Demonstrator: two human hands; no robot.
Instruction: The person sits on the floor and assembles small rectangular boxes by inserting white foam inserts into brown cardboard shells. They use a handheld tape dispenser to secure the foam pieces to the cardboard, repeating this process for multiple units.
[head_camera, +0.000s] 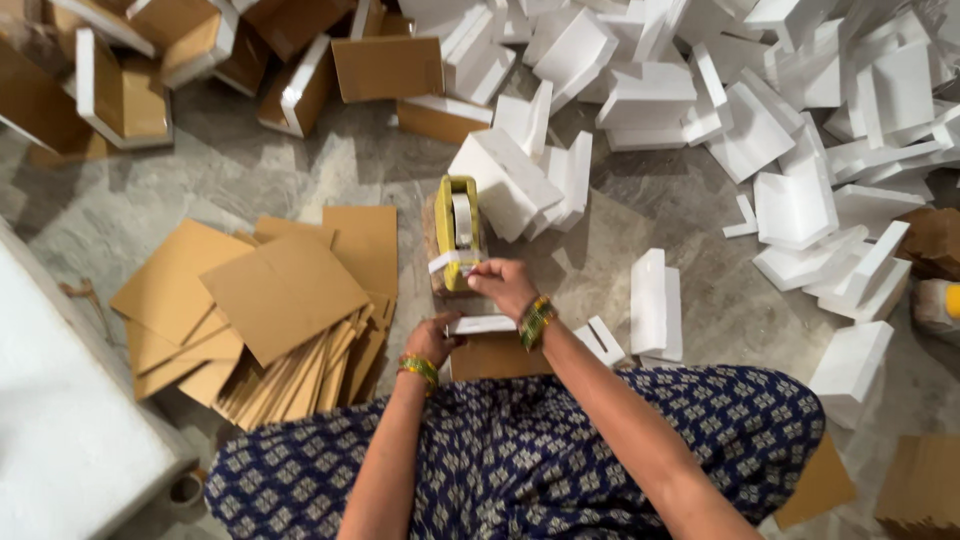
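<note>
On the grey stone floor (660, 215), beside unused flat brown cardboard sheets (285, 290), the right hand (505, 285) pinches white tape from the yellow tape dispenser (458, 232) while the left hand (432, 340) grips the still-untaped foam-and-cardboard piece (490, 345).

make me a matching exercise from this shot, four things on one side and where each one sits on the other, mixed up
Things:
1. yellow tape dispenser
2. stack of flat cardboard sheets
3. heap of white foam pieces
4. right hand

Places:
A. on the floor at the person's left
B. spread over the floor at the upper right
C. at the near end of the dispenser, fingers on the tape
D. upright on the floor straight ahead of the person

Pairs: 1-D, 2-A, 3-B, 4-C
</note>
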